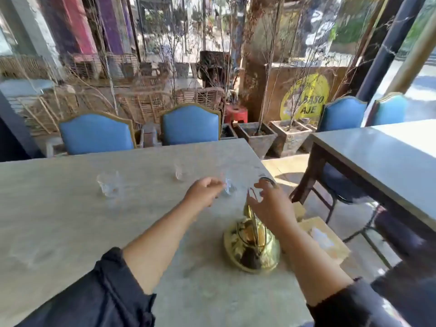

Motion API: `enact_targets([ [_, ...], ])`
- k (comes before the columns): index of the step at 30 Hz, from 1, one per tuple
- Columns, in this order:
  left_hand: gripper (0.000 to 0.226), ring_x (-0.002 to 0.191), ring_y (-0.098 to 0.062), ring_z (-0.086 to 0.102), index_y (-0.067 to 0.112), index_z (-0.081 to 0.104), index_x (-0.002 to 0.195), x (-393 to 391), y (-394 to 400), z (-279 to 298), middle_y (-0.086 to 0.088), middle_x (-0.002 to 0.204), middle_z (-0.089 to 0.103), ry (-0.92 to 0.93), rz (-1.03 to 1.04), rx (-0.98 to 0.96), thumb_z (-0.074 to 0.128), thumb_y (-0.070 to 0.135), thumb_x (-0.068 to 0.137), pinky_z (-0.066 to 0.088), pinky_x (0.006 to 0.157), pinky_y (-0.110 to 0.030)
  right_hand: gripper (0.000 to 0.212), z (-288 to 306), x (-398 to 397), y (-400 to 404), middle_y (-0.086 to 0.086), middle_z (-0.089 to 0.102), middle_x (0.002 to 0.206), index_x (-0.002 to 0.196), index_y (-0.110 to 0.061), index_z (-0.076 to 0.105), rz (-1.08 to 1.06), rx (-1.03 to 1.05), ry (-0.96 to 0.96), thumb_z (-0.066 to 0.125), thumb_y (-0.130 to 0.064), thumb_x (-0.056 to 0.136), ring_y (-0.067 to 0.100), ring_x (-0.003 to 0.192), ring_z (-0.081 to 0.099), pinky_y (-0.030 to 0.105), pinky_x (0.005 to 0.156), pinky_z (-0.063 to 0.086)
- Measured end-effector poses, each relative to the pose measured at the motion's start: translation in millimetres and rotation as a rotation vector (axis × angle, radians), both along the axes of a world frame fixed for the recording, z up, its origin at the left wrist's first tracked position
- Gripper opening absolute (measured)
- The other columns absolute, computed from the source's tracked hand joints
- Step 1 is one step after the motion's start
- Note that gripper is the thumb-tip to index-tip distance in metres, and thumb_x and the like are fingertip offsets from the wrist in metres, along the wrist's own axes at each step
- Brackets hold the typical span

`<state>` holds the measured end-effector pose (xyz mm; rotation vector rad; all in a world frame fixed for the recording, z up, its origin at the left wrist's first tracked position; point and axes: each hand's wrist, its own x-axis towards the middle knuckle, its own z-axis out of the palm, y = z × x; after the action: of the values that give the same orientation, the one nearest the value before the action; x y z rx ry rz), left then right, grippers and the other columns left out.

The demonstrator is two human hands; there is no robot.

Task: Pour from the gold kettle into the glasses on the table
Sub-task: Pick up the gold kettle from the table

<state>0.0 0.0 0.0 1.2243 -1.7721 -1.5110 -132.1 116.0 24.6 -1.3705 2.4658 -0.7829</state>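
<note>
The gold kettle (251, 246) stands on the pale stone table (70, 220), near its right edge, handle up. Small clear glasses stand further back: one at the left (108, 185), one in the middle (181, 172), and one (230, 188) at the fingertips of my left hand (203, 191), which pinch its left side. My right hand (271, 205) hovers beyond the kettle with fingers spread, over another blurred clear glass (255, 195). A dark ring (267, 181) shows just past its fingers; I cannot tell what it is.
Two blue chairs (188, 125) stand at the table's far side. A second table (377, 156) with blue chairs is to the right across a narrow aisle. Planters (257, 135) with bare branches line the back.
</note>
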Motion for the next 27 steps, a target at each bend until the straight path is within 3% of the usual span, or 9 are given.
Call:
enact_targets([
  [3,0.01,0.101,-0.017,0.06,0.023,0.063,0.1,-13.8,11.8,-46.7,0.002,0.103,0.064,-0.14,-0.088,0.036,0.065,0.019,0.091,0.044,0.069,-0.023,0.057,-24.0,6.7,10.0,0.011,0.055,0.128,0.138,-0.019,0.039,-0.023,0.05,-0.113,0.06,-0.031,0.087,0.025,0.113,0.056,0.038,0.094,0.05],
  [5,0.027,0.118,-0.022,0.058,0.019,0.064,0.115,-20.2,21.5,-80.8,-0.006,0.125,0.061,-0.187,-0.153,0.024,0.069,0.019,0.088,0.046,0.089,-0.026,0.056,-38.3,11.6,18.9,0.01,0.058,0.123,0.138,-0.02,0.037,-0.037,0.032,-0.154,0.059,-0.029,0.087,0.025,0.11,0.057,0.038,0.092,0.05],
  [7,0.047,0.132,-0.024,0.046,0.019,0.057,0.134,-22.6,30.6,-97.8,-0.01,0.142,0.046,-0.209,-0.191,0.008,0.068,0.022,0.089,0.038,0.107,-0.03,0.051,-50.4,14.8,23.7,0.01,0.062,0.118,0.136,-0.019,0.039,-0.068,-0.033,-0.179,0.058,-0.026,0.089,0.027,0.106,0.059,0.039,0.087,0.049],
  [10,0.062,0.14,-0.021,0.036,0.03,0.044,0.146,-23.6,41.1,-111.6,-0.008,0.149,0.035,-0.167,-0.2,0.043,0.066,0.035,0.089,0.03,0.115,-0.035,0.044,-66.8,23.8,30.0,0.008,0.067,0.112,0.134,-0.02,0.042,-0.121,-0.123,-0.246,0.055,-0.022,0.091,0.027,0.099,0.063,0.038,0.082,0.051],
  [14,0.075,0.142,-0.017,0.036,0.039,0.043,0.146,-23.6,42.5,-118.6,0.001,0.155,0.036,-0.096,-0.198,0.088,0.063,0.055,0.075,0.033,0.116,-0.047,0.036,-79.5,26.8,30.2,0.001,0.069,0.107,0.127,-0.027,0.049,-0.177,-0.22,-0.405,0.054,-0.019,0.092,0.023,0.096,0.066,0.042,0.083,0.053],
  [18,0.066,0.141,-0.016,0.036,0.041,0.047,0.143,-22.3,40.8,-120.2,0.004,0.155,0.037,-0.077,-0.199,0.097,0.068,0.05,0.08,0.033,0.116,-0.044,0.026,-82.8,24.8,30.0,-0.005,0.069,0.101,0.116,-0.027,0.055,-0.202,-0.296,-0.472,0.057,-0.018,0.091,0.017,0.091,0.065,0.045,0.084,0.053],
  [23,0.062,0.142,-0.017,0.035,0.047,0.046,0.141,-25.6,39.2,-118.0,0.006,0.157,0.036,-0.093,-0.219,0.096,0.067,0.05,0.083,0.033,0.116,-0.046,0.024,-83.1,21.0,31.9,0.0,0.069,0.091,0.114,-0.023,0.056,-0.196,-0.331,-0.508,0.059,-0.022,0.09,0.023,0.083,0.065,0.052,0.08,0.053],
  [27,0.054,0.136,-0.02,0.044,0.071,0.048,0.118,-30.7,37.9,-112.0,0.001,0.15,0.045,-0.032,-0.191,0.132,0.067,0.074,0.066,0.037,0.112,-0.05,0.017,-62.9,9.1,25.5,0.002,0.07,0.089,0.108,-0.021,0.058,-0.141,-0.338,-0.505,0.058,-0.019,0.092,0.027,0.079,0.066,0.051,0.074,0.056],
])
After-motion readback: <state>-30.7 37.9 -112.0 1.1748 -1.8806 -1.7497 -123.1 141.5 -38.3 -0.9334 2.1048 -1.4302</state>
